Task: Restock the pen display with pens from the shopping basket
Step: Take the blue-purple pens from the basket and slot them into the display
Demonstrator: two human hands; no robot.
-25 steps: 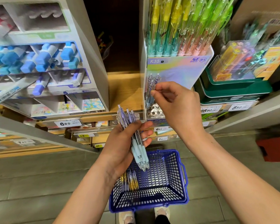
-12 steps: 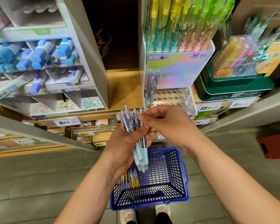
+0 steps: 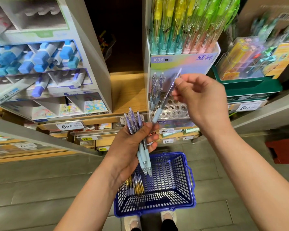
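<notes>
Shop shelving frames the pen display point(image 3: 172, 112), a perforated tray below a K35 card, with three pens point(image 3: 157, 82) standing upright at its left edge. The right hand point(image 3: 202, 97) pinches a single pen point(image 3: 165, 99) in its fingers point(image 3: 178, 84), tilted, tip down, in front of the tray. The left hand point(image 3: 130, 147) holds a bundle of pens point(image 3: 133, 120), fingers curled round it. Below, on the floor, the shopping basket point(image 3: 190, 180) contains further pens point(image 3: 137, 185) at its left side.

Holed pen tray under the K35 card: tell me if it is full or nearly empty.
Nearly empty. Only a few pens stand at the left end of the tray; its other holes show bare.
</notes>
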